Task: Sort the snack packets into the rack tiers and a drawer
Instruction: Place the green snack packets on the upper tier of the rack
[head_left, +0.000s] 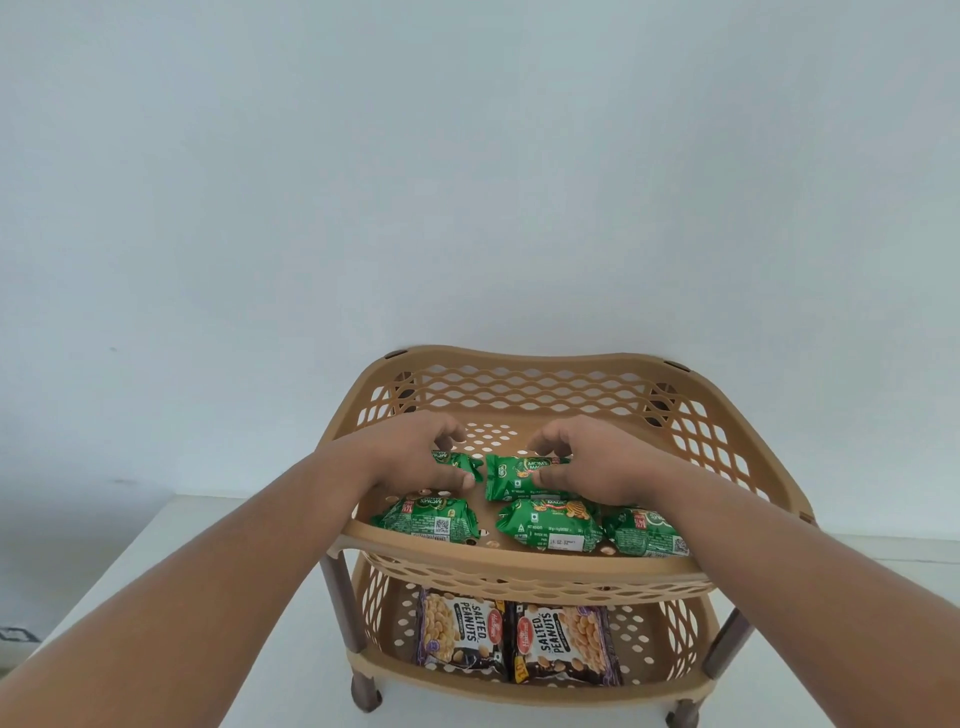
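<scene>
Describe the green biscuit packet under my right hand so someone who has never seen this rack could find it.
Start at the tan plastic rack and look in its top tier, above the two salted peanuts packets. Five green packets lie there: three along the front edge, two behind. Yours is the back-row green biscuit packet on the right, the one the right hand pinches with its label facing up.

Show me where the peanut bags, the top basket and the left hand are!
peanut bags (462, 631): head view, front of the left bag, lower tier.
top basket (524, 395): head view, its back lattice wall.
left hand (415, 454): head view, back of the hand.
</scene>
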